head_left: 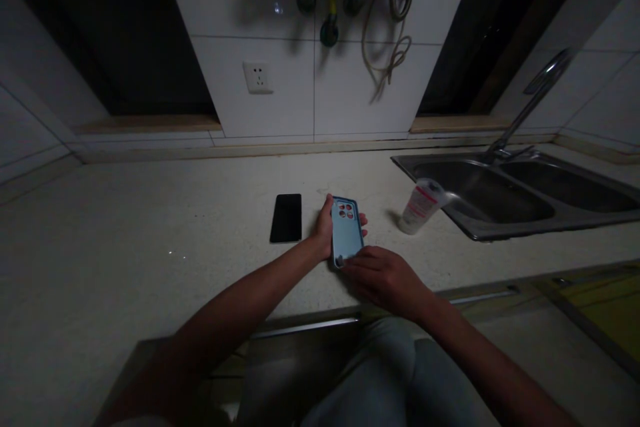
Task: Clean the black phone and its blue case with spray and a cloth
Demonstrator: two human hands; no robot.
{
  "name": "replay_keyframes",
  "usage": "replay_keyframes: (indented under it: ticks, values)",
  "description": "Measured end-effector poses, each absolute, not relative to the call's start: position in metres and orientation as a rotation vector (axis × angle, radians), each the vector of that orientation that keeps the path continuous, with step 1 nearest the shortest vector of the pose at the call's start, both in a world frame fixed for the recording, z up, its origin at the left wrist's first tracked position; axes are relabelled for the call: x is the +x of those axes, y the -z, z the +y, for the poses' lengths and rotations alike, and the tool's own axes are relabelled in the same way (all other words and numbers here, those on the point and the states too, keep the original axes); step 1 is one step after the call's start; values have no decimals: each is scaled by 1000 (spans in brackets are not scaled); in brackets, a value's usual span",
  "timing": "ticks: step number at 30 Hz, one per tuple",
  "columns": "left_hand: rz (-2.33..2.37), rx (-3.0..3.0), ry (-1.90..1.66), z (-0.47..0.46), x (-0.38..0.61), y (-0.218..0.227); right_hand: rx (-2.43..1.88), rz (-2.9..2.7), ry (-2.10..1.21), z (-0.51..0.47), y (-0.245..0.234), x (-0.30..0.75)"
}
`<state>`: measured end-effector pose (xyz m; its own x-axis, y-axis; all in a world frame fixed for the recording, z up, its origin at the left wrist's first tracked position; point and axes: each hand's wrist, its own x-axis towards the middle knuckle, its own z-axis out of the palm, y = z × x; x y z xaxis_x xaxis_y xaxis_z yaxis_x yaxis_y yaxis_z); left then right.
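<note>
A light blue phone case (pixel 346 231) with camera cut-outs near its top is held just above the pale countertop (pixel 150 227). My left hand (pixel 326 227) grips it from the left and behind, fingers wrapped round its edges. My right hand (pixel 383 278) pinches the case's near bottom corner. A black phone (pixel 287 217) lies flat on the counter just left of my left hand, screen dark and untouched.
A white tube with a red label (pixel 419 207) lies tipped beside the steel double sink (pixel 480 227), under a tap (pixel 530 100). A wall socket (pixel 258 77) and hanging hoses (pixel 385 20) are on the tiled wall. My knees show below the counter edge.
</note>
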<state>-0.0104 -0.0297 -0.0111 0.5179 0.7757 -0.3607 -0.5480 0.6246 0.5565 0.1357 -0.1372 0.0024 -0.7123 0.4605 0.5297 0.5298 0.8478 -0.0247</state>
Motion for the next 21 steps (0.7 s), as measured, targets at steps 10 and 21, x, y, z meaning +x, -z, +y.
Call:
replay_keyframes:
  ticks: [10, 21]
  values:
    - [648, 461, -750, -29, -8, 3, -1142, -2696, 332, -116, -14, 156]
    - [636, 433, -871, -34, 2, 0, -1657, -2321, 394, -55, -23, 134]
